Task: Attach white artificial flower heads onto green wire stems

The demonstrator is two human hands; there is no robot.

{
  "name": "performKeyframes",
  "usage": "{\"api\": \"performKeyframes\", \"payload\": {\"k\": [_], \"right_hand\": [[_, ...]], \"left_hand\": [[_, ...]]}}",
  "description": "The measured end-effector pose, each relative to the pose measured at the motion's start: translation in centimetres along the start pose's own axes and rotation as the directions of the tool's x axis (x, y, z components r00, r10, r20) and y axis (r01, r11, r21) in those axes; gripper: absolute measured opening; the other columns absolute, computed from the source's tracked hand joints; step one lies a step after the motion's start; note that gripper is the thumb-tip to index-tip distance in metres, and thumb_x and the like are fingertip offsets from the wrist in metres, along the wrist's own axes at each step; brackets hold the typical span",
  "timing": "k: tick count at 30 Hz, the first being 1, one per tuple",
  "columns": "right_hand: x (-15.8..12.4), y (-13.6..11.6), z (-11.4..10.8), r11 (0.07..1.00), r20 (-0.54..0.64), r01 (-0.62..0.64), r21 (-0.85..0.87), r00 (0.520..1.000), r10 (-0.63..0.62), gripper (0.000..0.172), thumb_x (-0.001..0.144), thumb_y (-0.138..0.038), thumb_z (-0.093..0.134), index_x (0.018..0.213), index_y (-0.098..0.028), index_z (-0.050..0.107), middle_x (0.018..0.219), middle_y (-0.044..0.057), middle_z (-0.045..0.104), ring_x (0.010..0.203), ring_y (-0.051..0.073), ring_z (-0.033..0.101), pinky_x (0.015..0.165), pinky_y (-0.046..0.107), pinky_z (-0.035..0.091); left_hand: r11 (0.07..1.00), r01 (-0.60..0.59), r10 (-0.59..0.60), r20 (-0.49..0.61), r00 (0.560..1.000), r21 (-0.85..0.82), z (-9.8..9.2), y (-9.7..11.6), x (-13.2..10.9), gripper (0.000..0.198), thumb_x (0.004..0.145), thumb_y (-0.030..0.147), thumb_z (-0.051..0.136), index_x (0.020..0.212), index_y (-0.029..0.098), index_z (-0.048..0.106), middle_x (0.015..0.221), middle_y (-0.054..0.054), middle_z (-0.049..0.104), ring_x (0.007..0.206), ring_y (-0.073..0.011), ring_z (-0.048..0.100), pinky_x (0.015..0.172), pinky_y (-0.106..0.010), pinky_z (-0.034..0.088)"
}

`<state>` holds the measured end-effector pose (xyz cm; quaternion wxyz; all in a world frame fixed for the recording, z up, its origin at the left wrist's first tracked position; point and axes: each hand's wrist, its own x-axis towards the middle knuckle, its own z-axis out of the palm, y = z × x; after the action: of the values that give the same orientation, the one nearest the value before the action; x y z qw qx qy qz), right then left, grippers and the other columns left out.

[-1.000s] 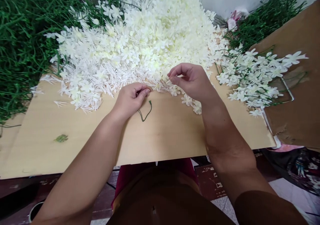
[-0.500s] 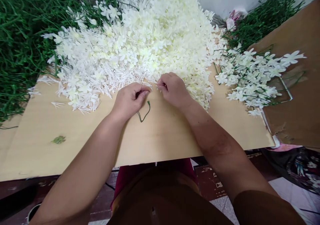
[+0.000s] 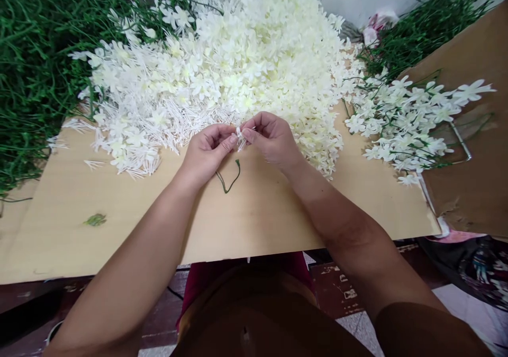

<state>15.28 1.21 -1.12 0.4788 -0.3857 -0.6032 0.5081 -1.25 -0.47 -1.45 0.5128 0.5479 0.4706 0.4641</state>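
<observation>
My left hand [image 3: 209,148] and my right hand [image 3: 273,137] meet at the front edge of a heap of white artificial flowers [image 3: 254,60]. Thumb and fingers of both are pinched on a small white flower piece [image 3: 240,139] with thin prongs. Its exact shape is partly covered by the fingertips. Just below, a bent green stem [image 3: 226,189] shows against the board; one end passes out of sight at my left hand, and I cannot tell whether that hand grips it.
Green artificial stems [image 3: 35,71] are piled at the left, with another bunch [image 3: 420,34] at the back right. White flowers on green stems [image 3: 400,118] lie by a brown cardboard panel [image 3: 472,182]. A green scrap [image 3: 95,220] rests on the tan board [image 3: 130,230].
My hands have come together, and the white piece now shows between their fingertips. The bent green stem keeps nearly the same place.
</observation>
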Motion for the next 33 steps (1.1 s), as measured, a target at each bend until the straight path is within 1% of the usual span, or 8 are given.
{"api": "performKeyframes", "payload": {"k": [5, 10, 13, 16, 19, 22, 25, 33], "right_hand": [[0.2, 0.7, 0.0, 1.0, -0.003, -0.026, -0.007, 1.0, 0.026, 0.046, 0.076, -0.063, 0.075, 0.079, -0.021, 0.055, 0.077, -0.001, 0.063, 0.072, 0.011, 0.059, 0.072, 0.028, 0.054], [-0.1, 0.0, -0.4, 0.968, -0.093, 0.071, -0.24, 0.991, -0.095, 0.024, 0.09, -0.041, 0.067, 0.084, -0.021, 0.057, 0.091, 0.002, 0.065, 0.086, 0.013, 0.062, 0.08, 0.03, 0.054], [-0.5, -0.6, -0.6, 0.856, -0.105, 0.229, -0.464, 0.945, -0.31, 0.014, 0.095, -0.031, 0.059, 0.085, -0.021, 0.057, 0.096, 0.005, 0.064, 0.096, 0.017, 0.062, 0.088, 0.036, 0.054], [-0.6, 0.0, -0.4, 0.688, 0.019, 0.397, -0.607, 0.873, -0.487, 0.016, 0.098, -0.031, 0.055, 0.084, -0.022, 0.055, 0.097, 0.005, 0.062, 0.099, 0.02, 0.06, 0.095, 0.044, 0.053], [-0.5, 1.2, -0.1, 0.583, 0.107, 0.482, -0.654, 0.823, -0.559, 0.02, 0.1, -0.032, 0.049, 0.083, -0.022, 0.054, 0.098, 0.006, 0.062, 0.097, 0.021, 0.059, 0.093, 0.046, 0.054], [-0.3, 2.0, -0.1, 0.528, 0.11, 0.506, -0.682, 0.785, -0.61, 0.022, 0.101, -0.03, 0.048, 0.081, -0.022, 0.053, 0.095, 0.006, 0.063, 0.092, 0.02, 0.06, 0.086, 0.043, 0.055], [-0.3, 2.2, -0.2, 0.561, 0.076, 0.498, -0.662, 0.789, -0.61, 0.019, 0.098, -0.027, 0.052, 0.081, -0.022, 0.054, 0.093, 0.005, 0.065, 0.088, 0.018, 0.062, 0.081, 0.037, 0.056], [-0.5, 2.7, 0.3, 0.838, -0.035, 0.346, -0.422, 0.918, -0.396, 0.009, 0.09, -0.026, 0.061, 0.084, -0.02, 0.058, 0.098, 0.005, 0.07, 0.087, 0.014, 0.067, 0.071, 0.028, 0.056]], "left_hand": [[1.0, 0.014, -0.014, -0.011, 1.0, 0.001, 0.1, 0.0, 0.2, 0.032, 0.072, 0.042, 0.084, 0.087, 0.02, 0.068, 0.076, -0.001, 0.069, 0.072, -0.0138, 0.064, 0.071, -0.027, 0.052], [0.995, 0.023, -0.016, -0.075, 0.997, 0.093, 0.1, -0.1, 0.2, 0.019, 0.077, 0.028, 0.078, 0.074, 0.019, 0.062, 0.065, 0.002, 0.061, 0.062, -0.0108, 0.054, 0.061, -0.025, 0.045], [0.988, 0.017, 0.003, -0.132, 0.991, 0.152, 0.1, -0.1, 0.1, 0.017, 0.077, 0.025, 0.076, 0.073, 0.02, 0.061, 0.064, 0.003, 0.059, 0.061, -0.0106, 0.051, 0.06, -0.025, 0.043], [0.988, -0.005, 0.031, -0.161, 0.986, 0.155, 0.1, -0.2, 0.1, 0.017, 0.077, 0.023, 0.076, 0.072, 0.02, 0.061, 0.063, 0.003, 0.058, 0.06, -0.0109, 0.05, 0.06, -0.026, 0.041], [0.993, -0.002, 0.021, -0.159, 0.987, 0.12, 0.2, -0.3, 0.1, 0.014, 0.076, 0.018, 0.075, 0.07, 0.02, 0.062, 0.063, 0.003, 0.058, 0.06, -0.011, 0.05, 0.06, -0.026, 0.04], [0.995, 0.018, -0.002, -0.15, 0.989, 0.102, 0.3, -0.2, 0.1, 0.013, 0.077, 0.015, 0.073, 0.069, 0.019, 0.064, 0.063, 0.003, 0.059, 0.06, -0.0107, 0.05, 0.061, -0.026, 0.039], [0.995, 0.036, -0.022, -0.145, 0.989, 0.097, 0.3, -0.1, 0.1, 0.014, 0.077, 0.015, 0.074, 0.069, 0.019, 0.064, 0.062, 0.003, 0.06, 0.06, -0.0107, 0.051, 0.061, -0.025, 0.039], [0.997, 0.009, 0.001, -0.126, 0.992, 0.075, 0.2, -0.1, 0.2, 0.011, 0.077, 0.017, 0.073, 0.072, 0.018, 0.063, 0.065, 0.002, 0.063, 0.062, -0.0115, 0.056, 0.062, -0.025, 0.042]]}}
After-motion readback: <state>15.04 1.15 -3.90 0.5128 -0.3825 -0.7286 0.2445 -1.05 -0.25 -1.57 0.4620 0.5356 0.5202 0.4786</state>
